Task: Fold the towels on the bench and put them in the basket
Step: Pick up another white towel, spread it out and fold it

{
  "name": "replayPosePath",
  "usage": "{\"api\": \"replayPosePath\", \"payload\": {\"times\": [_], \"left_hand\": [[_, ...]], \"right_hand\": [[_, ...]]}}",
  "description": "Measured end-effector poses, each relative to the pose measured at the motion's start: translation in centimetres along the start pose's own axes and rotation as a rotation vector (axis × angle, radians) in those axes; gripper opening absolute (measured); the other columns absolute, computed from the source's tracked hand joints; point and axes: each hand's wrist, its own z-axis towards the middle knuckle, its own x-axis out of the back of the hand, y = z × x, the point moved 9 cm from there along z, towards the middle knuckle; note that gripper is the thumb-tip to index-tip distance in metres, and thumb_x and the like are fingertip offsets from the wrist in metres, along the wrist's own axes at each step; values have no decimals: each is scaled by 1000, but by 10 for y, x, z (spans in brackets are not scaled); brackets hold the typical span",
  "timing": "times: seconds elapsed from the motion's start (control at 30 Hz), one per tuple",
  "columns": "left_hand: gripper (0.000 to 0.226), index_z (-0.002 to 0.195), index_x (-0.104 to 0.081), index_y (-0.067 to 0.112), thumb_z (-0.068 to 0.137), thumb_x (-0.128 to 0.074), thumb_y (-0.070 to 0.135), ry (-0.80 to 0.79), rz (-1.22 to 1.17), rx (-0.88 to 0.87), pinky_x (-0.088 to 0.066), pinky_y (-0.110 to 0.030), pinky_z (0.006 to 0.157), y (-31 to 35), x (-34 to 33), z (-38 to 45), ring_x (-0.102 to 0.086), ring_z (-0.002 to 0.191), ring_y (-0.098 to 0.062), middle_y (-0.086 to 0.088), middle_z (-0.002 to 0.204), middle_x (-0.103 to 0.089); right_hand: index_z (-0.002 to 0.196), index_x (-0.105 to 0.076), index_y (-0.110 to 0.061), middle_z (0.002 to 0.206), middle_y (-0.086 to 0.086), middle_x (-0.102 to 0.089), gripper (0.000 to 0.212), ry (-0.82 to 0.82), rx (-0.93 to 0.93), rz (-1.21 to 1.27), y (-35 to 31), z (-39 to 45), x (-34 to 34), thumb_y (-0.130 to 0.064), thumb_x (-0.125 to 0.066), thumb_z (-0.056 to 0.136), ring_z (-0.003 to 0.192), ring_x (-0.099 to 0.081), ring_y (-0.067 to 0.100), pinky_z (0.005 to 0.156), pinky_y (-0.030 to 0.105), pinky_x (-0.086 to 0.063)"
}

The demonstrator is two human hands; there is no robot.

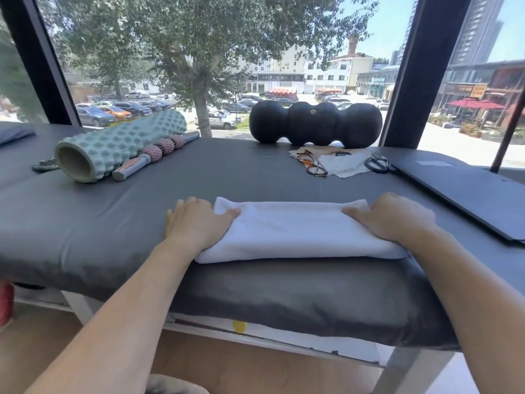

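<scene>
grey padded bench [85, 223] under a folded white towel [298, 231], by a window [227, 66]

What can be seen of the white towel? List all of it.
The white towel is soft terry, folded into a long, thick rectangle with layered edges showing at its near side. It lies flat, lengthwise, near the front edge of the grey padded bench. The left hand grips its left end and the right hand its right end.
</scene>
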Motion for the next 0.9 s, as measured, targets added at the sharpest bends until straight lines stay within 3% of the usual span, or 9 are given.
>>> {"api": "replayPosePath", "payload": {"times": [0.1,0.23,0.37,0.43,0.6,0.77,0.83,0.9], "left_hand": [[46,71,-53,19,93,-53,59,5,-236,-21,-41,-38,77,4,6,-3,-56,91,-30,-4,87,-65],[27,97,-57,14,96,-62,41,11,-624,-10,-40,-33,62,4,14,-4,-59,80,-20,1,92,-63],[21,115,-59,13,102,-58,30,-81,-964,45,-51,-30,62,4,14,-7,-66,78,-19,-8,107,-71],[21,120,-60,14,103,-56,26,-87,-838,17,-47,-26,60,6,13,-7,-64,79,-15,-3,108,-69],[41,134,-54,20,97,-63,33,24,-411,0,-40,-33,92,10,12,-7,-54,120,-28,-7,136,-58],[51,137,-49,25,95,-59,52,97,-112,-9,-43,-40,85,18,21,-18,-58,116,-30,-6,129,-61],[60,144,-45,24,94,-59,55,178,-12,-57,-44,-43,92,27,31,-25,-56,122,-31,-5,135,-56],[54,142,-49,23,95,-60,48,279,-65,-196,-41,-42,97,47,44,-34,-51,126,-28,-4,136,-55]], "right_hand": [[71,-61,-11,72,4,-63,66,-14,38,174,0,1,0,-76,-50,81,70,-59,25,62,33,-41],[79,-57,-10,79,8,-60,49,29,96,368,-4,-5,16,-56,-57,92,68,-53,22,57,34,-34],[87,-54,-5,83,9,-54,41,21,109,476,-3,-11,32,-44,-51,101,67,-47,21,55,33,-32],[86,-53,-7,88,11,-56,37,-25,104,411,-2,-13,30,-39,-48,103,71,-50,23,58,35,-34],[96,-53,-17,115,9,-58,27,-38,104,106,3,-9,5,-41,-41,103,99,-51,29,82,40,-43],[98,-53,-22,113,7,-61,22,40,63,-30,9,-15,10,-34,-35,103,95,-53,30,78,39,-38],[110,-56,-20,115,9,-62,22,80,62,-155,7,-23,15,-26,-37,101,100,-58,33,75,37,-35],[118,-54,-19,120,9,-60,25,165,87,-228,-1,-32,28,-18,-38,98,108,-59,34,74,37,-34]]}}
